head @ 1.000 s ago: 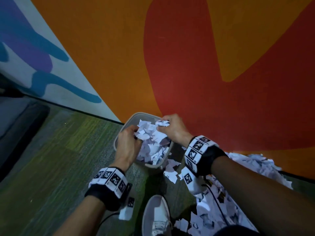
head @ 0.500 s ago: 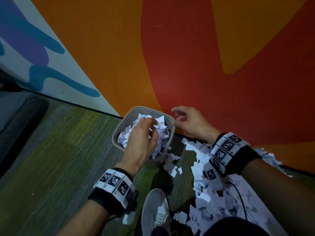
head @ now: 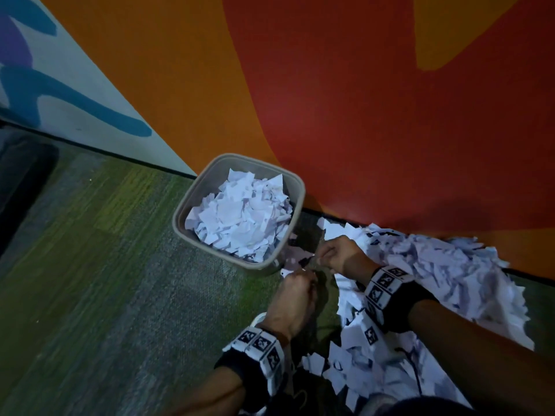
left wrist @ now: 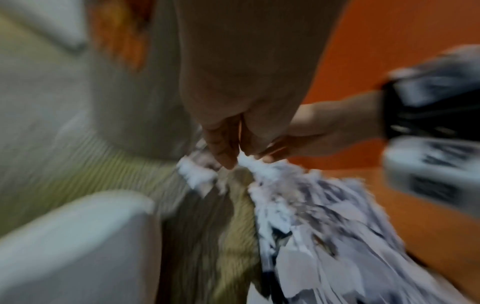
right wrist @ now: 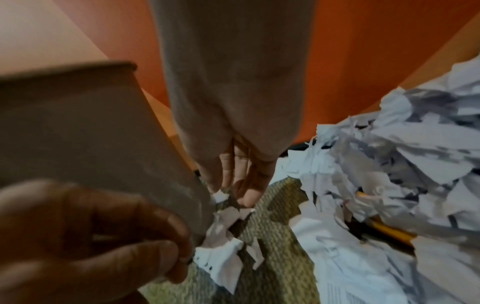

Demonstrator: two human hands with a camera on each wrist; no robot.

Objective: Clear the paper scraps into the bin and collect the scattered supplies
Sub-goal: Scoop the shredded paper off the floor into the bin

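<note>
Head view: a grey bin (head: 192,205), heaped with torn paper, stands by the wall. At its 4 o'clock both hands reach for stray paper scraps (head: 295,259). Left hand (head: 292,298) curls, grip unclear; right hand (head: 339,255) spreads downward. Main paper pile (head: 435,280) lies at 3 o'clock.

The soft green and grey carpet floor (head: 105,265) meets the orange and red wall. A square grey plastic bin (head: 192,205) stands on it by the wall. Just beside the bin lies a big heap of torn white paper scraps (head: 444,271).
</note>
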